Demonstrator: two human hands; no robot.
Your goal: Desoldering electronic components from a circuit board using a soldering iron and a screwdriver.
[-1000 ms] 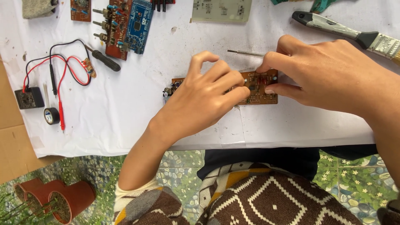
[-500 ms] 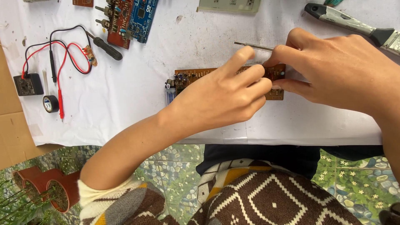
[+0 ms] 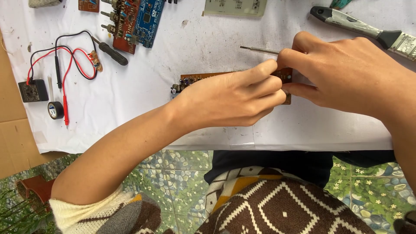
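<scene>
Step in hand: both hands are working on the brown circuit board (image 3: 203, 79), apparently mid-adjustment.
Board location: lying on the white sheet (image 3: 182, 47), mostly hidden under the fingers.
Left hand (image 3: 234, 97): curling palm-down, fingertips pinching at the board's right end.
Right hand (image 3: 346, 73): closing around a thin metal tool (image 3: 259, 50), shaft pointing left.
Next move: calling for a steady board and precise tip placement.
</scene>
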